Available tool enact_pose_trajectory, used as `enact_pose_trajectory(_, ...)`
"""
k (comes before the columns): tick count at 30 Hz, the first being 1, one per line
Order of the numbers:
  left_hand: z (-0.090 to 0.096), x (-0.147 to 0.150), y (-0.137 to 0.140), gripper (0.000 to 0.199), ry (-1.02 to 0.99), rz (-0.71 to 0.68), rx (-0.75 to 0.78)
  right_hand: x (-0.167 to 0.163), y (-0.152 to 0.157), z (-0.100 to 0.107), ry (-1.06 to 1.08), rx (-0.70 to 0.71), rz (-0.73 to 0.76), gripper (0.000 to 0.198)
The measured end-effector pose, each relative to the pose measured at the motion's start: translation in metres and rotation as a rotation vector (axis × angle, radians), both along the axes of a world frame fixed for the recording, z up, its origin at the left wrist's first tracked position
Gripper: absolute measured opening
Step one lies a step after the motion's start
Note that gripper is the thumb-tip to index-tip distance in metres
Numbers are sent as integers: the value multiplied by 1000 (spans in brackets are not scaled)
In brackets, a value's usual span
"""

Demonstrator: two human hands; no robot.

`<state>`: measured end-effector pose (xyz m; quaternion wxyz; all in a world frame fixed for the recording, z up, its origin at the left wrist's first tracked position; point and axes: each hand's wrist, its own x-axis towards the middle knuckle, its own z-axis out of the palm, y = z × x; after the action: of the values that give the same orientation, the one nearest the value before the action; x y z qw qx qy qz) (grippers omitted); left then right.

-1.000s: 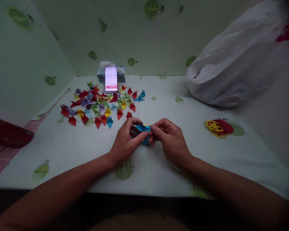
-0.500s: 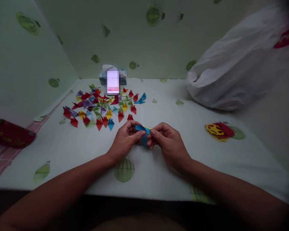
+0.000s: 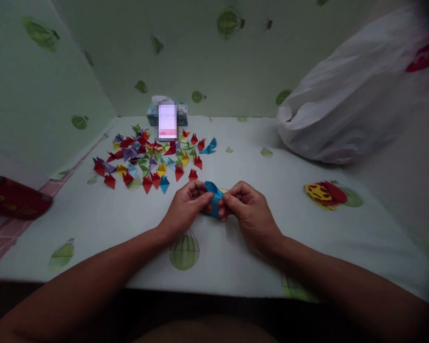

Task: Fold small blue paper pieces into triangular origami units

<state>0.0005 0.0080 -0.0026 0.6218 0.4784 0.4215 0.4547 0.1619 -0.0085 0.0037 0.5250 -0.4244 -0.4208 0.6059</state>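
The blue paper (image 3: 216, 205) is between the two hands, its upper flap curling up past the left thumb and its lower part showing in the gap. The left hand (image 3: 188, 202) pinches one side between thumb and fingers; the right hand (image 3: 248, 209) grips the other in a tight pinch. If the hands pull unevenly, the thin paper could tear or crease crookedly; a hard thumb press could crush the curled flap. A pale yellow edge shows by the right fingertips; whether it is the same sheet I cannot tell, but a loose layer could slip out of line.

Just beyond the left hand, many folded paper pieces (image 3: 153, 164) lie on the surface (image 3: 250, 162); a forward sweep could scatter the nearest. Past those, a lit screen (image 3: 167, 119) stands before a tissue box (image 3: 182, 114), and a knock might topple it. Well right of the right hand, red and yellow cut-outs (image 3: 320, 193) could slide if an elbow swings wide.
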Motion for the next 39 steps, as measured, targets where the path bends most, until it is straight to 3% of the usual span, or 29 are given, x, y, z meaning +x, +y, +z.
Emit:
enact_pose_trajectory(6, 2, 0, -1, 22, 44, 24, -2, -2, -4, -3, -35, 38, 37, 25)
enact_pose_trajectory(14, 6, -6, 4, 24, 155, 85, 59, 0, -4, -4, -93, 12, 254, 29)
enact_pose_trajectory(19, 11, -9, 7, 21, 211, 65, 95, 7, 5, -3, -140, 68, 145, 25)
enact_pose_trajectory(28, 10, -8, 5, 25, 69, -23, 40, 7, 9, -5, -38, -22, 230, 22)
enact_pose_trajectory(39, 11, -8, 4, 23, 102, -63, 65, 7, 9, -5, 14, -87, 244, 23)
